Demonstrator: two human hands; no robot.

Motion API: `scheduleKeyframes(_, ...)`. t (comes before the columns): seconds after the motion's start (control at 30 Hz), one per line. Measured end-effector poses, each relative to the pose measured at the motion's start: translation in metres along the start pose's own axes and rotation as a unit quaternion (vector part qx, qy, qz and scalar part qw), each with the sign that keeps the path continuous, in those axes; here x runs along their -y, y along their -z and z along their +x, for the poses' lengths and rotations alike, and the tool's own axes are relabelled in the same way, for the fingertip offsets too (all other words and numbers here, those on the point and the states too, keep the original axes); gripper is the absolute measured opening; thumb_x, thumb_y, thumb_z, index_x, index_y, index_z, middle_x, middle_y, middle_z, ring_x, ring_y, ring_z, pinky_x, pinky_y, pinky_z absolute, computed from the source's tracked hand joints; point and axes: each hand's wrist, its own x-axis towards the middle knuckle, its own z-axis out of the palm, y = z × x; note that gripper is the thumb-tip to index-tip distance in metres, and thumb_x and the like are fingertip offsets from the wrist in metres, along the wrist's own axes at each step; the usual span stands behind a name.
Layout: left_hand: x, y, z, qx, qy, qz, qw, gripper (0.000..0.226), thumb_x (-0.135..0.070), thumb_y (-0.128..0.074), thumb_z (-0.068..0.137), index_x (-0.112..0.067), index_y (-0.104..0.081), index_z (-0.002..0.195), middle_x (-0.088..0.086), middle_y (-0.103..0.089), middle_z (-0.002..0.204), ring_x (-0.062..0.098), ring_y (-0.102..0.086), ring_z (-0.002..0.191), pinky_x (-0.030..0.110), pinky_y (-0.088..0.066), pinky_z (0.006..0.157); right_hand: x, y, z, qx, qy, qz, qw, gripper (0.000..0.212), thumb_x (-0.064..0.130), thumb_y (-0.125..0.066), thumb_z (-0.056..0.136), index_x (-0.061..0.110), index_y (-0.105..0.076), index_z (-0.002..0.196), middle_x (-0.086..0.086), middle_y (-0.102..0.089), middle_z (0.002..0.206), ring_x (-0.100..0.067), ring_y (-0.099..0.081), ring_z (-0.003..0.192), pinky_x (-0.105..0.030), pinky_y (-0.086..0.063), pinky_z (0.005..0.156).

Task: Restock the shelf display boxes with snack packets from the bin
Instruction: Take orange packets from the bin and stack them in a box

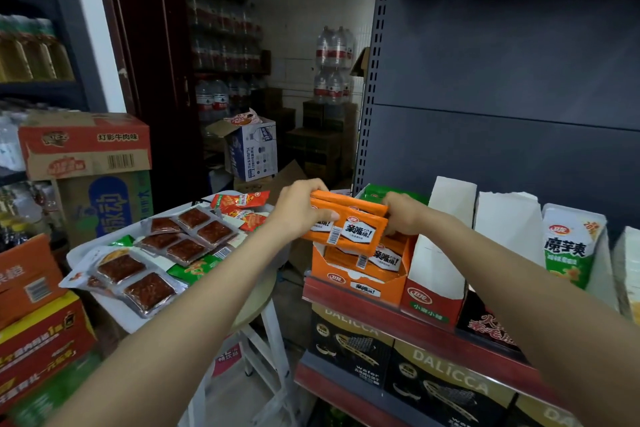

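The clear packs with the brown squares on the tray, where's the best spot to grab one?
Probably pinch the flat sealed edge of the nearest clear pack, coming from the front corner of the white tray. That pack lies on top, its margin overhangs the tray rim, and the squares look too bulgy to pinch.

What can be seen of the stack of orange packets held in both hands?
The stack of orange packets looks like two or more flat, glossy plastic snack packets pressed together, each orange with a white label panel of black characters and a barcode. It is held lengthwise and roughly level, tilted slightly toward the camera, just above the open orange display box, which already holds matching packets. The left hand grips its left end, thumb across the front; the right hand grips the right end.
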Motion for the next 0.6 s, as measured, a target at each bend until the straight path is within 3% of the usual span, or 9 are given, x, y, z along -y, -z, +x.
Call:
scheduleKeyframes(0.1,0.007,0.002,0.008,0.1,0.016,0.014,0.995,0.022,-0.023,-0.077,0.076,-0.011,-0.065,0.091,0.009,-0.067,0.088,0.015,-0.06,0.079,0.027,-0.046,0.069,-0.008,0.004,0.001,0.015,0.01,0.049,0.999,0.007,0.01,-0.062,0.088,0.014,-0.067,0.084,0.002,-0.063,0.078,-0.007,-0.058,0.06,-0.011,-0.044,0.052)
scheduleKeyframes(0.2,0.009,-0.005,0.009,0.151,0.018,0.015,0.988,0.021,-0.025,-0.076,0.077,-0.013,-0.067,0.092,0.005,-0.068,0.089,0.016,-0.064,0.083,0.03,-0.05,0.073,-0.009,0.006,0.002,0.02,0.012,0.074,0.997,0.006,0.009,-0.064,0.087,0.012,-0.069,0.088,0.006,-0.062,0.073,-0.005,-0.058,0.059,-0.009,-0.044,0.05)
scheduleKeyframes(0.3,0.002,-0.019,0.014,0.13,0.006,0.031,0.991,0.016,-0.026,-0.076,0.077,-0.016,-0.065,0.083,0.006,-0.069,0.086,0.018,-0.063,0.083,0.031,-0.049,0.074,-0.005,0.006,0.003,0.024,0.026,0.051,0.998,0.012,0.008,-0.06,0.089,0.014,-0.069,0.085,0.003,-0.064,0.078,-0.005,-0.058,0.062,-0.01,-0.044,0.054)
scheduleKeyframes(0.4,-0.003,-0.037,0.02,0.102,-0.009,0.094,0.99,0.018,-0.036,-0.075,0.075,-0.026,-0.061,0.078,-0.001,-0.067,0.085,0.021,-0.061,0.091,0.04,-0.046,0.088,0.0,0.005,0.002,0.019,0.027,0.027,0.999,0.016,0.006,-0.058,0.09,0.012,-0.072,0.093,-0.005,-0.069,0.093,-0.009,-0.06,0.07,-0.016,-0.049,0.064)
scheduleKeyframes(0.5,-0.004,-0.052,0.02,0.058,-0.004,0.111,0.992,0.023,-0.044,-0.072,0.077,-0.028,-0.062,0.092,-0.002,-0.065,0.094,0.024,-0.058,0.103,0.043,-0.038,0.097,0.004,0.006,-0.003,0.002,0.022,0.013,1.0,0.021,0.01,-0.054,0.092,0.011,-0.07,0.107,-0.004,-0.067,0.105,-0.015,-0.062,0.09,-0.023,-0.05,0.079)
scheduleKeyframes(0.6,0.001,-0.062,0.014,0.065,-0.006,0.251,0.966,0.043,-0.052,-0.065,0.08,-0.024,-0.062,0.113,0.005,-0.06,0.113,0.026,-0.047,0.114,0.044,-0.03,0.097,0.005,0.004,-0.009,0.012,-0.005,0.046,0.999,0.024,0.023,-0.054,0.093,0.008,-0.07,0.101,-0.006,-0.069,0.1,-0.019,-0.065,0.086,-0.025,-0.051,0.076)
